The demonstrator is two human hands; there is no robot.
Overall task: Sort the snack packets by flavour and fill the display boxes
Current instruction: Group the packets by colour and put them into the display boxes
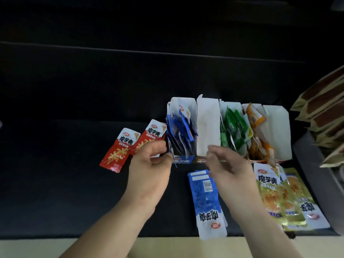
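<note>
Four white display boxes stand in a row on the black surface. The left box (183,161) holds blue packets (180,133). The second box (207,127) shows only white walls. The third holds green packets (232,127) and the fourth orange packets (257,135). Two red packets (119,151) lie left of the row. A few blue packets (206,202) lie face down in front, with yellow packets (270,192) to their right. My left hand (150,164) grips the blue box's front left corner. My right hand (229,164) hovers loosely curled before the second box, holding nothing visible.
A stack of brown paper bags (325,112) leans in at the right edge above a grey container (316,183). The black cloth (74,183) stretches far left and back. A pale table edge (167,246) runs along the bottom.
</note>
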